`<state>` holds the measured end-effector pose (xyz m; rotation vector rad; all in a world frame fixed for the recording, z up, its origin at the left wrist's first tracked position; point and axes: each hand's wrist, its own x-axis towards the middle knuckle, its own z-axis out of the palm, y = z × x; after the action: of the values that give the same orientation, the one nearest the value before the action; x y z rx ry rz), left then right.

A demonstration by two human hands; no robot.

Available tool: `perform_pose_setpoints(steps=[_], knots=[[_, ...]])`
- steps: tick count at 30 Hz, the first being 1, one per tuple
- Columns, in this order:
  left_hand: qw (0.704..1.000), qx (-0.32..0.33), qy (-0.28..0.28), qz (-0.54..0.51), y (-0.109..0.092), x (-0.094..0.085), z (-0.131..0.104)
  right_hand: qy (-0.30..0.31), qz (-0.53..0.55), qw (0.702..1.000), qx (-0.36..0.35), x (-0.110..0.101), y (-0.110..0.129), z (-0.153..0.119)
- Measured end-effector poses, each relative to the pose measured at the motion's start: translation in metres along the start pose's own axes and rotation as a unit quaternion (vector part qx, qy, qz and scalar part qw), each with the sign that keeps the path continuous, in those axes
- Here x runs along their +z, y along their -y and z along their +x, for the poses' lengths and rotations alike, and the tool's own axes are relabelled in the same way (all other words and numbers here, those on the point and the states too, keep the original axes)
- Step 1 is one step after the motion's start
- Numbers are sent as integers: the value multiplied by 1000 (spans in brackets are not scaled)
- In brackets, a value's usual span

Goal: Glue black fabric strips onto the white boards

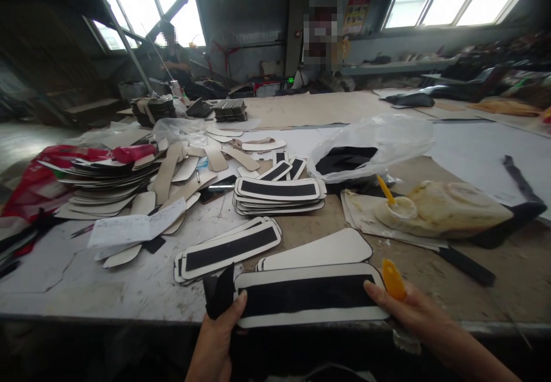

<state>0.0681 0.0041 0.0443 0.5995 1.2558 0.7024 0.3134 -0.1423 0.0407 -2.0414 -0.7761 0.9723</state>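
Between my hands I hold a long white panel [310, 316] with a black strip [301, 297] along its middle, at the table's front edge. My left hand [215, 339] grips its left end, thumb on top, with loose black pieces [219, 290] pinched there too. At the right end, my right hand [413, 316] is closed with its thumb on the strip; a yellow tool handle [392, 279] stands up beside that hand. Just behind lie plain white panels [321, 249] and a small pile of white panels with black strips [230, 250].
A taller stack of strip-backed panels [279, 190] sits mid-table. To its right are a clear plastic bag [400, 135] with black pieces and a cup [396, 210] with a yellow stick. At left are panel stacks [107, 181] and a notebook [124, 230]. A person [174, 55] is at the back.
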Motion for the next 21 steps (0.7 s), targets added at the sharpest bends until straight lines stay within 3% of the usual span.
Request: perform_pose_setpoints(steps=[7, 16, 21], knots=[[999, 9, -31, -37, 4, 8, -8, -7, -37, 998, -51, 6, -14, 0], [995, 74, -49, -55, 27, -2, 11, -42, -100, 984, -141, 11, -14, -13], [995, 55, -61, -64, 25, 2, 12, -54, -52, 991, -106, 17, -11, -21]])
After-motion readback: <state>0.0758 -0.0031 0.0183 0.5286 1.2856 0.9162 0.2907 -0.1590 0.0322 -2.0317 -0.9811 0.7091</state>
